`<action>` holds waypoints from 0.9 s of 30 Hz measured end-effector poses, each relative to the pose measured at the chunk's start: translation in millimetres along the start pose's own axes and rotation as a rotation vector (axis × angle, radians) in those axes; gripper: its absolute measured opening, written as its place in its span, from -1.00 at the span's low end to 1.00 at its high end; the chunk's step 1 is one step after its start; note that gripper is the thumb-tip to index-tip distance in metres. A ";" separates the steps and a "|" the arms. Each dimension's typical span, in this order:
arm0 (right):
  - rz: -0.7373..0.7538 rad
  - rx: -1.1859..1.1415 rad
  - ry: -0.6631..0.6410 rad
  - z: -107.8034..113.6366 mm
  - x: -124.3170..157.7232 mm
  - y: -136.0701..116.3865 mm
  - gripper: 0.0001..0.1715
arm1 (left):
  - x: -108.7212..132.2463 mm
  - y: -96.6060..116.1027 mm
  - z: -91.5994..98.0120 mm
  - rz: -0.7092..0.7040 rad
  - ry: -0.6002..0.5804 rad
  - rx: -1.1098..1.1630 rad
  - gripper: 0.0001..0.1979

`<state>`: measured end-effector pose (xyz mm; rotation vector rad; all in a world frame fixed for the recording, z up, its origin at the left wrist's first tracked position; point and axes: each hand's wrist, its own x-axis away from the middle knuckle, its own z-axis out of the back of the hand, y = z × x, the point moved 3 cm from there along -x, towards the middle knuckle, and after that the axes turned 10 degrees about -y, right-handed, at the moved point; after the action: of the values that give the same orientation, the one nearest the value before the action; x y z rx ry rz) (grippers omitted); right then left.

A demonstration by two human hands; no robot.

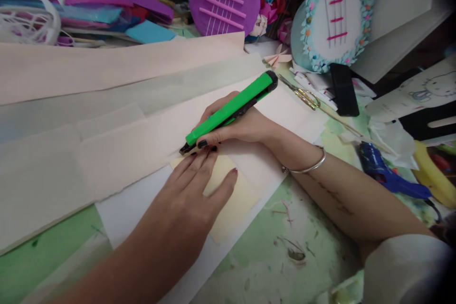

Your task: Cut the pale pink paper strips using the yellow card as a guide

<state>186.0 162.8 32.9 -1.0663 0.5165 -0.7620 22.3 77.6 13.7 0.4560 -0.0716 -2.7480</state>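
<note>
Yellow paper point(238, 205) lies on a white sheet point(199, 267), itself on the stained green table point(267, 251). The left hand point(192, 209) presses over the paper with fingers stretched out and thumb apart, gripping nothing. Just beyond, the right hand point(251, 126), a bracelet point(313, 166) on its wrist, is closed around a green knife point(228, 110). The knife slants, its dark tip down by the left fingertips over a pale sheet point(121, 161); whether the blade touches it, I cannot tell. Off to the right rests a blue glue gun point(395, 175). Farther away are scissors point(306, 97) and a black phone point(344, 90). Behind them stand a light blue toy guitar point(333, 14) and a purple one point(199, 0).
</note>
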 end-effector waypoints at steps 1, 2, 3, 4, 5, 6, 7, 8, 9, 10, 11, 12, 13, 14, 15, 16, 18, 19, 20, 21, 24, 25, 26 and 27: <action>-0.001 -0.003 0.003 0.0 -0.1 -0.2 -0.73 | -0.1 -0.2 0.2 -0.003 0.008 0.004 -0.46; -0.004 -0.007 0.007 0.1 0.0 -0.5 -0.72 | -0.3 -0.4 0.3 -0.004 0.013 0.009 -0.46; -0.010 -0.011 0.011 0.2 0.0 -0.7 -0.72 | -0.4 -0.5 0.4 -0.007 0.017 0.012 -0.46; -0.018 -0.015 0.014 0.3 0.1 -0.9 -0.72 | -0.5 -0.5 0.3 -0.008 0.016 0.016 -0.46; -0.028 -0.019 0.016 0.4 0.2 -0.9 -0.72 | -0.5 -0.6 0.0 -0.007 0.012 0.019 -0.46; -0.036 -0.021 0.017 0.4 0.3 -0.8 -0.72 | -0.5 -0.6 -0.3 -0.004 0.008 0.022 -0.46; -0.039 -0.022 0.016 0.4 0.3 -0.6 -0.72 | -0.4 -0.5 -0.6 -0.001 0.004 0.025 -0.46; -0.036 -0.024 0.014 0.4 0.3 -0.4 -0.72 | -0.2 -0.4 -0.8 0.002 0.005 0.027 -0.46; -0.027 -0.028 0.012 0.3 0.2 -0.2 -0.71 | 0.0 -0.3 -1.2 0.007 0.003 0.026 -0.47; -0.016 -0.035 0.008 0.1 0.1 0.1 -0.70 | 0.3 -0.2 -1.4 0.013 0.000 0.026 -0.48; -0.006 -0.045 0.005 -0.2 0.0 0.4 -0.68 | 0.6 -0.1 -1.6 0.017 0.000 0.026 -0.49; 0.001 -0.059 0.003 -0.5 0.0 0.8 -0.67 | 1.0 0.1 -1.6 0.021 -0.001 0.028 -0.50; 0.002 -0.074 0.003 -0.7 0.0 1.2 -0.66 | 1.2 0.2 -1.7 0.026 -0.007 0.033 -0.51; 0.000 -0.087 0.005 -0.9 0.0 1.5 -0.65 | 1.5 0.3 -1.7 0.032 -0.017 0.039 -0.52; -0.003 -0.097 0.007 -1.1 0.1 1.7 -0.65 | 1.6 0.4 -1.7 0.041 -0.027 0.044 -0.52; -0.006 -0.102 0.008 -1.1 0.2 1.7 -0.66 | 1.6 0.4 -1.5 0.050 -0.031 0.046 -0.52; -0.005 -0.102 0.010 -0.9 0.3 1.3 -0.68 | 1.5 0.7 -1.1 0.065 -0.030 0.048 -0.51; -0.003 -0.099 0.011 -0.7 0.2 0.9 -0.69 | 1.4 0.9 -0.9 0.067 -0.022 0.051 -0.50; -0.001 -0.096 0.011 -0.5 0.2 0.6 -0.70 | 1.3 1.2 -1.0 0.066 -0.016 0.055 -0.49; -0.002 -0.092 0.012 -0.3 0.1 0.2 -0.71 | 1.2 1.5 -1.2 0.063 -0.014 0.058 -0.49; -0.016 -0.076 0.012 -0.4 -0.1 -0.7 -0.71 | 1.0 2.0 -2.1 0.061 -0.009 0.055 -0.51; -0.022 -0.073 0.013 -0.6 -0.1 -0.9 -0.71 | 0.9 2.0 -2.0 0.064 -0.003 0.048 -0.52; -0.028 -0.073 0.014 -0.7 -0.1 -1.2 -0.71 | 0.5 2.0 -1.5 0.066 -0.001 0.042 -0.52; -0.031 -0.075 0.018 -0.9 -0.1 -1.5 -0.71 | 0.0 2.0 -0.8 0.069 -0.002 0.038 -0.52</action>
<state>184.9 161.9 34.0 -1.1402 0.5480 -0.7850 23.2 75.7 13.1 0.4531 -0.1371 -2.6839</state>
